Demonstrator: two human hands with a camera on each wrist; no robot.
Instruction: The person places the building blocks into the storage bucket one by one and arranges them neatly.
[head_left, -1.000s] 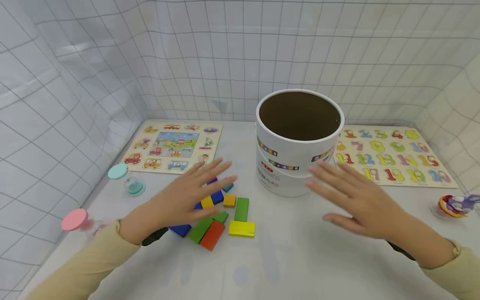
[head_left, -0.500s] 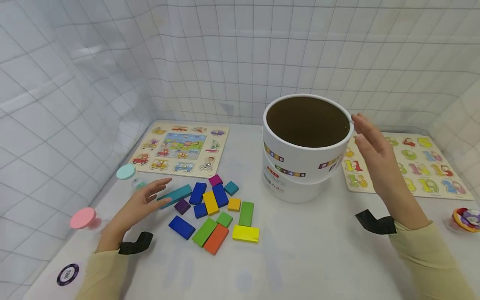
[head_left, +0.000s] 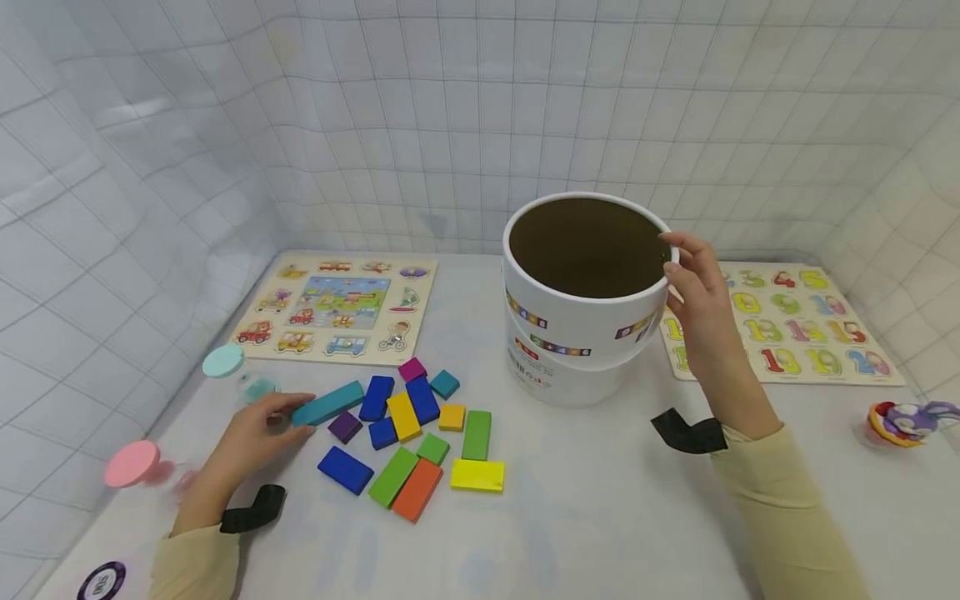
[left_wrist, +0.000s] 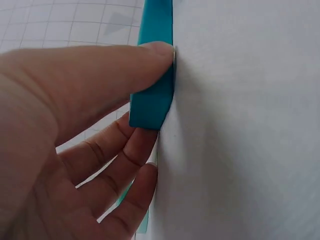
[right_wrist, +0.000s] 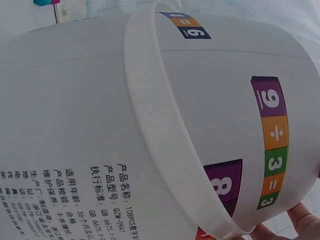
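My left hand (head_left: 258, 435) pinches the near left end of a long teal block (head_left: 333, 403), which lies aslant at the left of a group of coloured blocks. In the left wrist view the thumb presses on the block's side, and the other fingers are behind and below it. My right hand (head_left: 699, 304) holds the right rim of a large white bucket (head_left: 570, 312), fingertips over the edge and thumb outside. Printed sums mark the bucket's wall, and the right wrist view shows its white carrying strap (right_wrist: 150, 115). Its visible interior is dark brown.
Blue, purple, yellow, green and red blocks (head_left: 405, 417) lie flat between the hands. A vehicle puzzle board (head_left: 420, 321) is at back left, a number puzzle board (head_left: 806, 373) at back right. Mint (head_left: 223, 360) and pink (head_left: 132, 464) stemmed toys stand left, a purple figure (head_left: 911, 421) right.
Both hands came in raised and spread. The left hand went down to the teal block and took hold of its end; the right hand moved to the bucket's rim and gripped it.
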